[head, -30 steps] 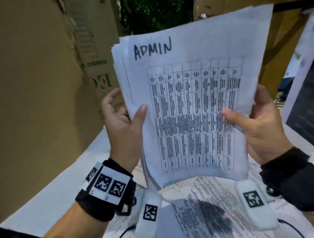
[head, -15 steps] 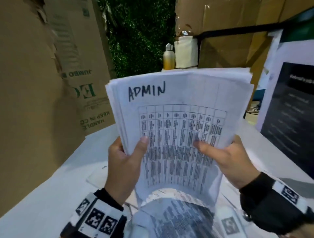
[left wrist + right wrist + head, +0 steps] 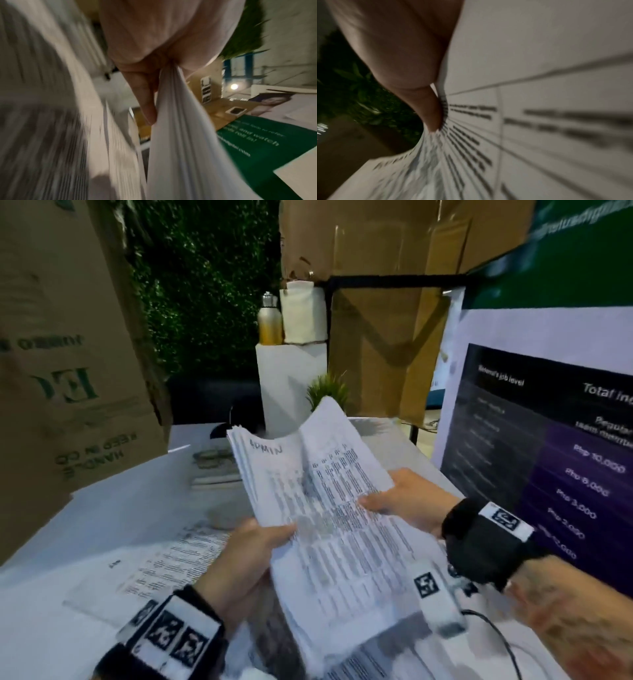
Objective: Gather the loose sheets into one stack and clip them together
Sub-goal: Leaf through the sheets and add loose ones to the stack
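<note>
A thick stack of printed sheets (image 3: 329,508), its top page a table headed "ADMIN", tilts away from me above the table. My left hand (image 3: 253,546) pinches its left edge, thumb on top. My right hand (image 3: 400,498) grips the right edge, thumb across the print. The left wrist view shows my fingers (image 3: 147,105) against the stack (image 3: 180,148) from behind. In the right wrist view my thumb (image 3: 428,108) presses the printed page (image 3: 539,121). More printed sheets (image 3: 171,559) lie flat on the white table (image 3: 68,628). No clip is visible.
Cardboard boxes (image 3: 68,371) stand at the left and at the back (image 3: 376,320). A dark poster board (image 3: 548,457) stands at the right. A bottle (image 3: 270,320) sits on a white pedestal with a small plant (image 3: 325,392) beside it. Flat items (image 3: 215,467) lie on the far table.
The stack has dropped from upright in front of my face to a low tilt away from me over the table; both hands kept their hold. The view rose.
</note>
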